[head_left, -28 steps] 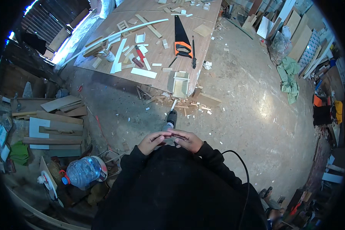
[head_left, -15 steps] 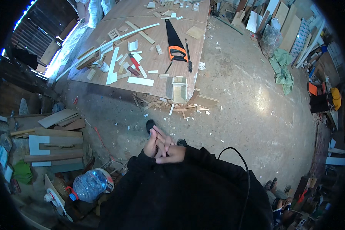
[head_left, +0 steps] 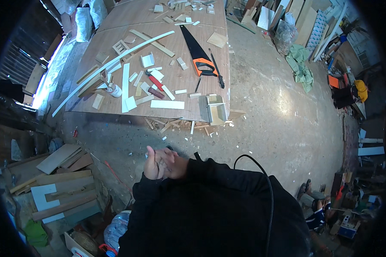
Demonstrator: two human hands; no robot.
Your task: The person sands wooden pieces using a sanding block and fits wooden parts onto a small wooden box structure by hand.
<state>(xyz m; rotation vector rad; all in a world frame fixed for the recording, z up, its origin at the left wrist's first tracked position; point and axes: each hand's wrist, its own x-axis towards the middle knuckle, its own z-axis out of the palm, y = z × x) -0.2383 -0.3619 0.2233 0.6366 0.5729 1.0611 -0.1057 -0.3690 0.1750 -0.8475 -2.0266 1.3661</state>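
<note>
Concrete floor (head_left: 270, 128) spreads around a wood-topped table (head_left: 133, 17), strewn with pale offcuts (head_left: 182, 63). From my remote seat I look down on the left hand (head_left: 151, 167) and the right hand (head_left: 176, 166), pressed together in front of the black jacket (head_left: 210, 210), short of the table's near edge. One digit of the left points upward and the right folds against it. The fingers overlap and blur, so I cannot tell how far each curls; I see nothing held between them.

Nearest on the table are two things: a white slat (head_left: 167, 105), flat along the near edge, and an open box (head_left: 218, 113) at the near right corner, a thin crosspiece inside it. I judge the box light and stiff, with slim walls whose joints might give under a hard squeeze. I would pinch it across the two long walls, low down, and leave the crosspiece alone. The slat looks light too, dry rather than slippery, and possibly brittle; I would lift it by its long edges, near the middle. Beyond, the saw (head_left: 197, 52) looks heavier, with a springy blade, best taken by its orange handle.
</note>
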